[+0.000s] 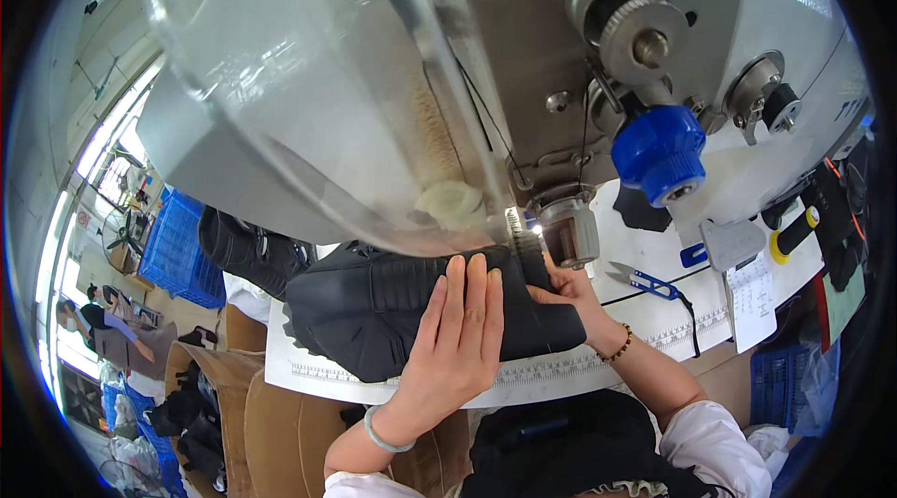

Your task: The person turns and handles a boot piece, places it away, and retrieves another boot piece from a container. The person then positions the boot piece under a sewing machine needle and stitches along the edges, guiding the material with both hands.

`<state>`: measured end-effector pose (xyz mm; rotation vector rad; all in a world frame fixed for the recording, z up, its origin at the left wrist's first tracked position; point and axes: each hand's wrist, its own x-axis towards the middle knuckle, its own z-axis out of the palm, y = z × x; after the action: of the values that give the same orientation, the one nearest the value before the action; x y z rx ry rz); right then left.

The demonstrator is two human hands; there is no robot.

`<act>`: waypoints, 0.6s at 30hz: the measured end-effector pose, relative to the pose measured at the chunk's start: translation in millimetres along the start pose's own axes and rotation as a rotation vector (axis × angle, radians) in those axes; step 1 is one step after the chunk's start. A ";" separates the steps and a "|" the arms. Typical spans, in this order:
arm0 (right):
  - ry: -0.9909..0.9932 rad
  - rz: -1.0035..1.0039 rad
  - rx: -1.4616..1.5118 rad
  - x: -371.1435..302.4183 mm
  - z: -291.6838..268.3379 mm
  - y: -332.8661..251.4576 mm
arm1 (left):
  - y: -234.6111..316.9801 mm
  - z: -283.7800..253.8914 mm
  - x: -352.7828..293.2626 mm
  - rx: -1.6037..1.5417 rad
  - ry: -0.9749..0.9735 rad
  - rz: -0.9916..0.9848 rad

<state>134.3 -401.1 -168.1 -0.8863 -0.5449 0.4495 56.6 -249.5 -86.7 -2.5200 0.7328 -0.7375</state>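
The black padded piece (pixel 350 306) lies at the near side of the sewing machine (pixel 514 26), its far edge running in toward the lit spot below the machine's head; my left hand (pixel 453 339) rests on it palm down, that grip open with the fingers straight and together, pressing rather than grasping; my right hand (pixel 572 300) curls at the piece's right end, thumb toward the machine (whether that grip pinches the edge I cannot tell, since the fingers are partly hidden).

To steady it well, I judge my left palm should press evenly, so that the thick ribs do not ride up; my right grip should guide without tugging, or the layers may skew; and both sets of fingertips should keep clear of the lit spot under the machine.

To the right of the machine's lit spot, on the white tabletop (pixel 612 238), lie blue-handled snips (pixel 654 287); farther right of the machine stands a thread spool (pixel 794 234); well left of it is a blue crate (pixel 182 246).
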 end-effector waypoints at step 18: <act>0.051 -0.007 -0.092 1.9 8.2 -7.4 | -2.0 1.3 2.1 -0.079 -0.029 -0.029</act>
<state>131.7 -399.2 -157.4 -0.9809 -0.5255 0.3968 59.6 -248.8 -85.9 -2.6120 0.7301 -0.6931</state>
